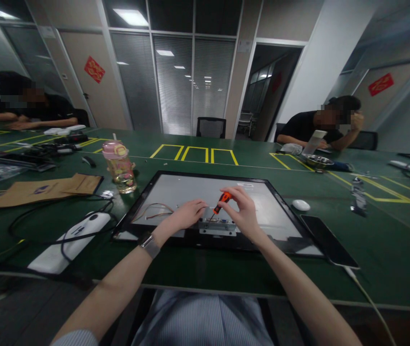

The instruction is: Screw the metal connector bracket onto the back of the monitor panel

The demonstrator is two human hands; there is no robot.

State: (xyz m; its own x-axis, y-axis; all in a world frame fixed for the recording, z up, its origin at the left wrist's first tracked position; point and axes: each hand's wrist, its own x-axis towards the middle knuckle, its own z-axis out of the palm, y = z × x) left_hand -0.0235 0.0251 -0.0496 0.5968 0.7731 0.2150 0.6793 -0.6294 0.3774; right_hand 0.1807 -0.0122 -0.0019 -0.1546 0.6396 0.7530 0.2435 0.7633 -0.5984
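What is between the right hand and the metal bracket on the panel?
In the head view, an orange-and-black screwdriver: the right hand holds its handle, its shaft slants down toward the bracket. Tip contact is unclear.

The big table (pixel 208 271) is green, with yellow lines (pixel 212 156) on it. A flat panel (pixel 197 192) with a black edge lies on it, grey side up. To the left a bottle (pixel 120 166) with a pink top stands near a flat brown paper bag (pixel 46 190). Closer is a long white box (pixel 69 245). To the right are a round white thing (pixel 301 205), a black phone (pixel 330 240) and, farther back, a shiny bowl (pixel 319 163)
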